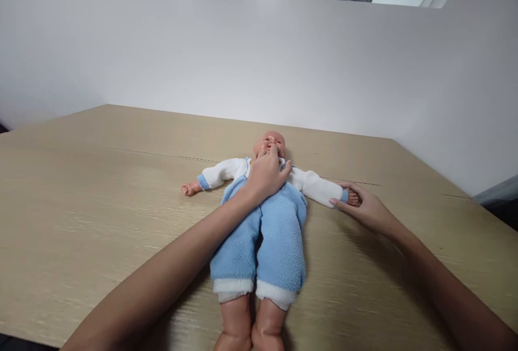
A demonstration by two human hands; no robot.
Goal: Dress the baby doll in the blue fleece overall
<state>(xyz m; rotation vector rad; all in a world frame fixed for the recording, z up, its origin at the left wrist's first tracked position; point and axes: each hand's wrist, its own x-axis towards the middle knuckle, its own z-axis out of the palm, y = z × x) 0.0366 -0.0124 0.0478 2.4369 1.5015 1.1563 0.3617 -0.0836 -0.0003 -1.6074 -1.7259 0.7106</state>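
Observation:
A baby doll [283, 232] lies on its back, its head away from me and its bare legs toward me. It wears a white fleece top and light blue fleece trousers with white cuffs. My left hand [267, 171] rests across the doll's upper chest, fingers reaching up to its chin and mouth, thumb out to the side. At the doll's outstretched arm on the right, my right hand [363, 205] is wrapped round the blue cuff of the sleeve [321, 188], thumb below and fingers above. The doll's other arm [214, 175] lies spread out to the left.
The doll lies on a wide wooden table [121, 221] with thin seams running across it. A white partition wall [243, 59] stands along the far edge and continues down the right side. Ceiling lights show above it.

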